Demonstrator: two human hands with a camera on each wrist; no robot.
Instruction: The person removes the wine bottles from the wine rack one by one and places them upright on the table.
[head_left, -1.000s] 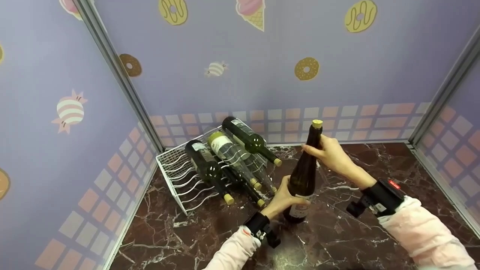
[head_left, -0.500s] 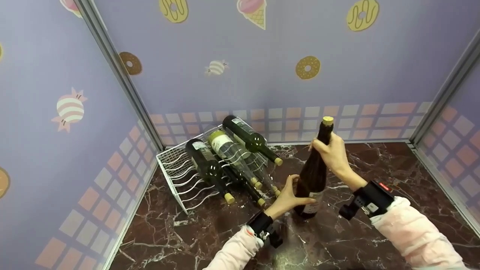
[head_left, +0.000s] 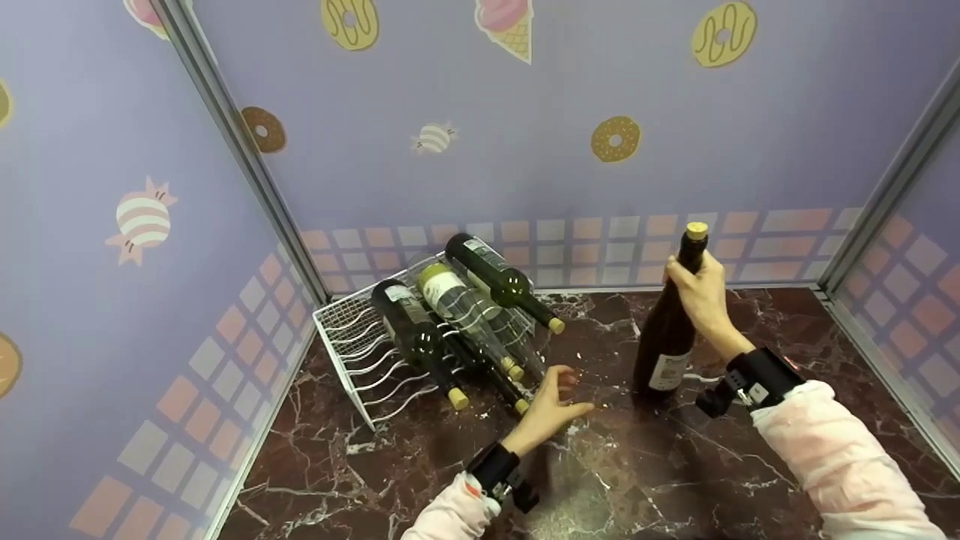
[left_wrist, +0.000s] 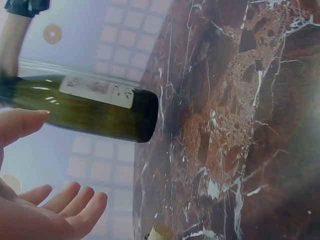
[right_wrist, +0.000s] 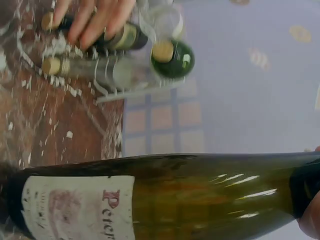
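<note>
A tall dark wine bottle (head_left: pixel 667 337) with a yellow cork and a pale label is held nearly upright by my right hand (head_left: pixel 703 296), whose fingers wrap its neck. The right wrist view shows the bottle's label (right_wrist: pixel 80 205) close up. Whether its base touches the tabletop, I cannot tell. My left hand (head_left: pixel 547 412) is off the bottle, fingers spread and thumb apart, in front of the corked necks at the rack. In the left wrist view the palm and fingers (left_wrist: pixel 55 210) hold nothing, below the bottle (left_wrist: pixel 95 102).
A white wire rack (head_left: pixel 343 371) stands at the back left. Several corked bottles lie on it, including a dark bottle (head_left: pixel 405 315), a clear bottle (head_left: pixel 457 300) and a green bottle (head_left: pixel 487 270). Patterned walls (head_left: pixel 525 172) enclose the marbled tabletop (head_left: pixel 420 487).
My right hand has carried the wine bottle to the right and a little toward the back wall. My left hand has let go of its lower body and drawn back left.
</note>
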